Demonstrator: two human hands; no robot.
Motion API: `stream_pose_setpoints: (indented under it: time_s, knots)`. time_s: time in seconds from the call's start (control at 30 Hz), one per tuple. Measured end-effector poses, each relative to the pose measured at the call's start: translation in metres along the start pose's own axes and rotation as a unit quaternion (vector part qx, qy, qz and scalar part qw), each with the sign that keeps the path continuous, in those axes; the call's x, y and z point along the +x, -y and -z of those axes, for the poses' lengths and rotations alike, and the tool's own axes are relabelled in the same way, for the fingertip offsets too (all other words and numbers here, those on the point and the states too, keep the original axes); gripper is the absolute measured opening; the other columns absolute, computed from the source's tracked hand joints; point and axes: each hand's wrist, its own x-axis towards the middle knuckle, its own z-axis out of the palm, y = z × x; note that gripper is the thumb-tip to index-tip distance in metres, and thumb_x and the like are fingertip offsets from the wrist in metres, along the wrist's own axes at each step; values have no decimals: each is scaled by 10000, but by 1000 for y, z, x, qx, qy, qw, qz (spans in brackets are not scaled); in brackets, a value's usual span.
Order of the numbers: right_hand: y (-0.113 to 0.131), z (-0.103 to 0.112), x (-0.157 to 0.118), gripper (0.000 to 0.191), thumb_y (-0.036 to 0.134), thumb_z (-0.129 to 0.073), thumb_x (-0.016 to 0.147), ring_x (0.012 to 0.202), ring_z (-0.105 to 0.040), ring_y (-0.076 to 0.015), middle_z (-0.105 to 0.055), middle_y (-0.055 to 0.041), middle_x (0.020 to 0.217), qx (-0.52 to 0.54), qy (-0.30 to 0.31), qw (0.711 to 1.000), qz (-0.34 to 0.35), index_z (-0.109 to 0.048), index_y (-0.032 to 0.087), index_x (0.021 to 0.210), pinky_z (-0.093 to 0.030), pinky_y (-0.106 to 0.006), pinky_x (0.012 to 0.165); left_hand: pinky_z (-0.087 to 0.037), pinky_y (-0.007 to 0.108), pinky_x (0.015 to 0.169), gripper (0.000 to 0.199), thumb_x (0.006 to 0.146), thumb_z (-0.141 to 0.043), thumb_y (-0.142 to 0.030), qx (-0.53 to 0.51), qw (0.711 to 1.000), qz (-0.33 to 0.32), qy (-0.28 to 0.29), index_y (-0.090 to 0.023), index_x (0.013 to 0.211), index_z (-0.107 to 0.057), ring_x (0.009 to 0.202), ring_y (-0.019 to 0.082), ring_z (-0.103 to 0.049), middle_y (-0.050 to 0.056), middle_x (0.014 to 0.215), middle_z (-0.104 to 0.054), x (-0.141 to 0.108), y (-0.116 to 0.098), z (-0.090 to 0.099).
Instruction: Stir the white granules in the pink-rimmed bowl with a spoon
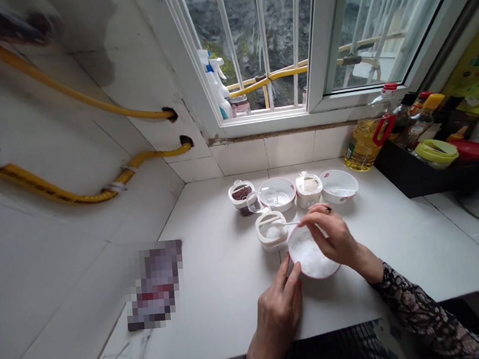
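Observation:
A white bowl [314, 257] with a thin red rim holds a white granular substance. My left hand [280, 303] rests its fingertips against the bowl's left edge, fingers apart. My right hand [330, 233], wearing a ring, pinches the handle of a small white spoon [291, 223] above the bowl. The spoon's far end reaches into an open square jar [272, 231] of white grains. Behind stand a jar of dark red grains [241, 195], a white bowl [280, 193], a jar of pale powder [309, 189] and another white bowl [340, 186].
An oil bottle [363, 139] stands at the back right, beside a black box [407, 174] of condiment bottles. A blurred-out object [159, 285] and thin cables [139, 353] lie at the left of the counter [215, 292]. A barred window is behind.

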Motion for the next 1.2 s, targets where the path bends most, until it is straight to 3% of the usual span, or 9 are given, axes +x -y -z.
stream_pose_setpoints:
  time_s: [0.13,0.27,0.43,0.53,0.73,0.9,1.07,1.2]
  knots:
    - [-3,12,-2,195,65,-477,825,658,-577,-189,-623,6,621,3,-40,998,-54,-589,224,806,-477,-375,770,-609,231,764,315,983,-453,-96,-4,1000,5,7,-121,1284,-545,1114,235,-687,225,1295,-630,-1,0,1]
    - [-7,11,-7,197,78,-457,780,585,-525,-162,-582,19,585,-8,12,996,-84,-569,224,709,-475,-340,724,-608,223,750,330,980,-464,-105,-7,1000,15,13,-134,1300,-539,1104,235,-692,213,1327,-612,-2,0,1]
    - [-8,2,-12,194,90,-456,738,647,-547,-181,-611,-1,570,42,80,983,-162,-567,221,646,-462,-314,687,-608,232,746,343,977,-448,-91,-21,999,17,20,-122,1308,-533,1116,244,-686,216,1329,-610,-2,0,1]
    - [-8,4,-11,180,120,-458,728,632,-562,-179,-602,6,523,88,65,963,-245,-569,218,625,-449,-295,654,-608,227,737,343,980,-452,-99,-21,999,19,19,-133,1312,-529,1107,237,-690,207,1336,-608,-3,0,1]
    - [-8,11,-4,123,211,-476,692,453,-507,-126,-553,34,466,214,18,896,-388,-587,200,641,-392,-246,506,-606,232,760,338,974,-452,-83,-21,1000,17,14,-125,1298,-540,1137,239,-675,214,1334,-607,-2,-1,0]
    - [-11,11,-3,119,234,-484,683,443,-502,-125,-558,34,457,235,6,881,-410,-589,198,640,-404,-247,509,-601,246,803,328,978,-443,-79,-18,1000,11,15,-106,1288,-547,1163,244,-659,227,1323,-611,-1,-1,1]
    - [-11,10,-5,138,186,-467,679,495,-498,-137,-567,29,461,128,18,925,-358,-582,210,606,-395,-256,553,-599,239,810,325,977,-457,-86,-19,1000,14,19,-106,1288,-550,1157,240,-663,224,1330,-606,-1,-1,1]
    - [-12,9,-7,154,167,-452,697,519,-509,-151,-569,31,467,102,31,934,-342,-575,217,619,-407,-271,594,-601,236,793,329,973,-456,-81,-20,1000,16,16,-105,1287,-553,1151,241,-667,223,1329,-608,-3,-1,1]
